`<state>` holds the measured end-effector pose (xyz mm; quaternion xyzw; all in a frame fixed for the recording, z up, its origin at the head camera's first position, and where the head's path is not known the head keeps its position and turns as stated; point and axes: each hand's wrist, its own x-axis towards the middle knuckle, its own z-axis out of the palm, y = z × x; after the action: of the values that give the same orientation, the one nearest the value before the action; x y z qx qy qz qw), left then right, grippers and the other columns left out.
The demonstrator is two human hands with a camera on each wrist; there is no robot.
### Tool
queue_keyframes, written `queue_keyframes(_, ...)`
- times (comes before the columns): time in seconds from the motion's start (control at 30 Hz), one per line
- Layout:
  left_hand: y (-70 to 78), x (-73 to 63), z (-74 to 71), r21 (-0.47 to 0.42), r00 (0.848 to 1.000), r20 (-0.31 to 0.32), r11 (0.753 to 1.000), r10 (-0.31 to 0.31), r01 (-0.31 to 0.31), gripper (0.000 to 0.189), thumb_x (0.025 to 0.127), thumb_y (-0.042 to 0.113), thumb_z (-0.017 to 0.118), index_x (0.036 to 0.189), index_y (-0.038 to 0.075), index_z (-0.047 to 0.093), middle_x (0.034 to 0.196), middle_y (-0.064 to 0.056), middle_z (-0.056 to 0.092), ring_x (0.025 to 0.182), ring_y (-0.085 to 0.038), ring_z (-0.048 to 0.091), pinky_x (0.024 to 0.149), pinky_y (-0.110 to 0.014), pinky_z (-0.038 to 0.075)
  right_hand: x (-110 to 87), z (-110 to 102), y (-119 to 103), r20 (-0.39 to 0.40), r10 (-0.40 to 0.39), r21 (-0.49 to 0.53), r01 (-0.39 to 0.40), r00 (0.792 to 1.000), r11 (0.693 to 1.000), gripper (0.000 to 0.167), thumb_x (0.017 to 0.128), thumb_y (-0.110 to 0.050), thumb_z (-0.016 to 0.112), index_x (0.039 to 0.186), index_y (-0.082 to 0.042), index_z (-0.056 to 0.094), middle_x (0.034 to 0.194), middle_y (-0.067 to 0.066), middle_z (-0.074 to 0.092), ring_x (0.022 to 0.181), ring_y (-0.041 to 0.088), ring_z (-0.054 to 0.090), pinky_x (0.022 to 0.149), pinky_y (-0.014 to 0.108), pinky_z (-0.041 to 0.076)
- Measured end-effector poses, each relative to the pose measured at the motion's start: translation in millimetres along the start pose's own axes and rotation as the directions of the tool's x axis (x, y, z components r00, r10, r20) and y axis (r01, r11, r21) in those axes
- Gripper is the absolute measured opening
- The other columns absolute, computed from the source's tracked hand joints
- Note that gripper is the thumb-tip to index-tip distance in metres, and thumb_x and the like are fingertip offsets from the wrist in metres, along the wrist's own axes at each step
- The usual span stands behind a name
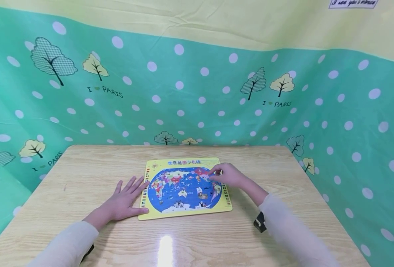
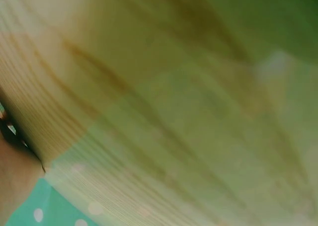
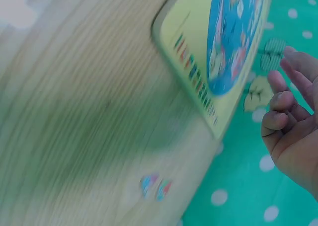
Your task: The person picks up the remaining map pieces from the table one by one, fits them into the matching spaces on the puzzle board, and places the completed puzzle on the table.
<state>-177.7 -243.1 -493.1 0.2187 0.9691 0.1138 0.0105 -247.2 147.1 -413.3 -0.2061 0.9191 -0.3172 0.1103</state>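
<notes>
A yellow-bordered world map board (image 1: 183, 216) with a blue oval map lies on the table. My left hand (image 1: 125, 202) lies with fingers spread at the board's left edge, fingertips and thumb touching its border. Its wrist view shows mostly blurred wood and a little skin (image 2: 15, 174) at the left. Over the map's upper right is my right hand (image 1: 228, 174), bent thumb and forefinger pointing down at the surface. That hand (image 3: 293, 116) shows in the right wrist view with several fingers curled. Whether a small piece is between its fingertips cannot be made out.
Two small coloured pieces (image 3: 149, 182) lie on the wooden table (image 1: 93, 163) beyond the board's right side in the right wrist view. A green dotted cloth (image 1: 190, 100) hangs behind and beside the table. Light glares off the table front.
</notes>
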Motion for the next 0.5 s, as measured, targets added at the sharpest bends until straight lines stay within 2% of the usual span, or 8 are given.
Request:
queue_keyframes(0.2,0.0,0.3,-0.2,-0.001,1.0,-0.015,1.0,0.008,-0.008,0.091,0.079,0.071,0.051,0.15,0.02,0.024,0.157,-0.011,0.018,0.143,-0.041,0.012,0.109,-0.069,0.003,-11.8,-18.2,21.8,-0.063,0.044,-0.014,-0.045,0.997,0.999,0.021,0.085,-0.021,0.068,0.101,-0.008,0.071,0.079,0.001,0.061,0.072,0.013,0.052,0.057,0.024,0.046)
queue_keyframes(0.4,-1.4,0.5,2.2,-0.005,1.0,0.0,1.0,-0.008,0.008,0.092,0.079,0.072,0.051,0.15,0.021,0.022,0.158,-0.008,0.016,0.144,-0.039,0.01,0.11,-0.068,0.001,-22.9,-29.9,39.9,-0.083,0.118,-0.025,-0.12,0.99,0.992,0.021,0.086,-0.023,0.067,0.101,-0.009,0.071,0.08,0.003,0.059,0.071,0.015,0.051,0.059,0.026,0.045)
queue_keyframes(0.5,-1.3,0.7,3.4,-0.008,1.0,0.0,1.0,-0.01,0.01,0.092,0.079,0.072,0.051,0.15,0.022,0.022,0.158,-0.008,0.016,0.144,-0.039,0.01,0.11,-0.068,0.0,-28.3,-34.7,49.0,-0.096,0.129,-0.033,-0.133,0.987,0.991,0.021,0.086,-0.022,0.067,0.101,-0.008,0.07,0.08,0.003,0.059,0.072,0.015,0.051,0.06,0.027,0.044)
